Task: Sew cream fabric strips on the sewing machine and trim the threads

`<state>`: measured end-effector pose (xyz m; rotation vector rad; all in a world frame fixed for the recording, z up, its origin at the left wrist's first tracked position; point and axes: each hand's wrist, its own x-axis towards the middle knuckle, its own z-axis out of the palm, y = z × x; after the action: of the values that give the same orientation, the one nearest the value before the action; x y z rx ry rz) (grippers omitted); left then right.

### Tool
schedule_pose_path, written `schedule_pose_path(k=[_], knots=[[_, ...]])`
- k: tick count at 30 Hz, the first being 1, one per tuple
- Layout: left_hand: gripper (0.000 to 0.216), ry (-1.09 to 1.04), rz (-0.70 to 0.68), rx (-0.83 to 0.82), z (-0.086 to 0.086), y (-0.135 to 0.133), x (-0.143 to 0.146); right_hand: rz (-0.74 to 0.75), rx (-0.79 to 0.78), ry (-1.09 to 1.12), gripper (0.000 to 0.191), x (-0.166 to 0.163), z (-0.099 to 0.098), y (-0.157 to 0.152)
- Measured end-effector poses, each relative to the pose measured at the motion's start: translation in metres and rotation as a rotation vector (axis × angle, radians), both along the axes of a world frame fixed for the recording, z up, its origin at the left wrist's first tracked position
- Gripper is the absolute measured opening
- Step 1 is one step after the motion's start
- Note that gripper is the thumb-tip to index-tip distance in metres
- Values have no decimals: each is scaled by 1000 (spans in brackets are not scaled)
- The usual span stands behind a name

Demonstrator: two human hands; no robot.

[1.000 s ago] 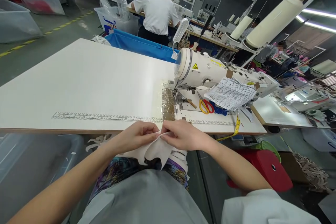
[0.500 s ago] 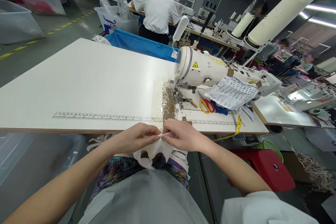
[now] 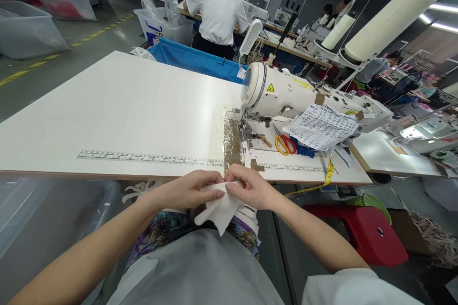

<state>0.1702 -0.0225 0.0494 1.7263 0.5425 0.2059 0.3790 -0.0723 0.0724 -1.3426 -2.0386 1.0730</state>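
A small piece of white fabric (image 3: 219, 212) hangs between my hands, just off the front edge of the table and above my lap. My left hand (image 3: 195, 189) pinches its upper edge between thumb and fingers. Close beside it, my right hand (image 3: 248, 187) grips the same edge, the fingertips of both hands nearly touching. Folds and fingers hide part of the cloth. More white pieces (image 3: 248, 214) lie on my lap under it. The sewing machine (image 3: 282, 88) stands on the table beyond my hands, its needle area just past them.
On the white table (image 3: 143, 109) is a printed ruler strip (image 3: 150, 157). Scissors (image 3: 285, 144), a written sheet (image 3: 324, 126) and a yellow tape measure (image 3: 328, 171) lie around the machine. A clear bin (image 3: 53, 228) stands at lower left, a red stool (image 3: 375, 233) at right. A co-worker (image 3: 222, 14) sits ahead.
The white fabric has been turned between my fingers: its two cut-out gaps no longer show, and a pointed corner now hangs down. Both hands stay close together, still pinching it.
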Motion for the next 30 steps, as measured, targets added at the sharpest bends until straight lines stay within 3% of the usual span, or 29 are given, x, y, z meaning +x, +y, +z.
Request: schedule_pose_path(k=[5, 9, 14, 17, 26, 30], knots=[[39, -2, -27, -14, -2, 5, 0, 0, 21, -19, 11, -1, -1, 0], [39, -37, -79, -55, -3, 9, -1, -9, -96, -27, 5, 1, 3, -1], [38, -55, -118, -87, -1, 8, -1, 66, -151, -69, 18, 3, 1, -1], [39, -48, -110, -132, -2, 6, -3, 74, -147, -92, 31, 3, -1, -3], [41, -23, -30, -213, -8, 1, -23, 58, -175, -79, 30, 12, 15, -8], [40, 25, -8, -157, -5, 0, -36, 68, -157, -123, 30, 18, 21, -10]])
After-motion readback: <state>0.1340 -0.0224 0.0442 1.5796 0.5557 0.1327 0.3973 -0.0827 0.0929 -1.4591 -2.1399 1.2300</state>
